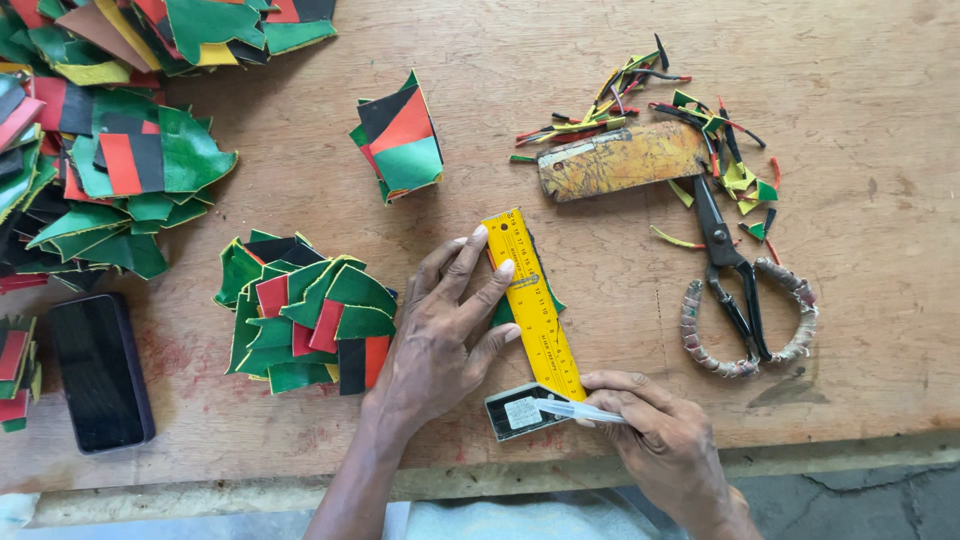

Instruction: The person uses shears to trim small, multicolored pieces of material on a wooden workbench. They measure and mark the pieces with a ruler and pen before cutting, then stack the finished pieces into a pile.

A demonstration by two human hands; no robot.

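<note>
My left hand (440,335) lies flat on a yellow try square ruler (532,300), pressing it onto a green and black leather piece (500,312) that is mostly hidden under the fingers. My right hand (665,435) grips a clear-barrelled pen (578,410) whose tip rests at the ruler's dark base block (515,412), near the table's front edge.
Stacks of green, red and black leather pieces lie at centre left (305,315), centre top (402,135) and far left (110,170). A black phone (100,370) lies at front left. Black scissors (735,290), a worn wooden block (620,160) and offcut scraps (700,120) sit at right.
</note>
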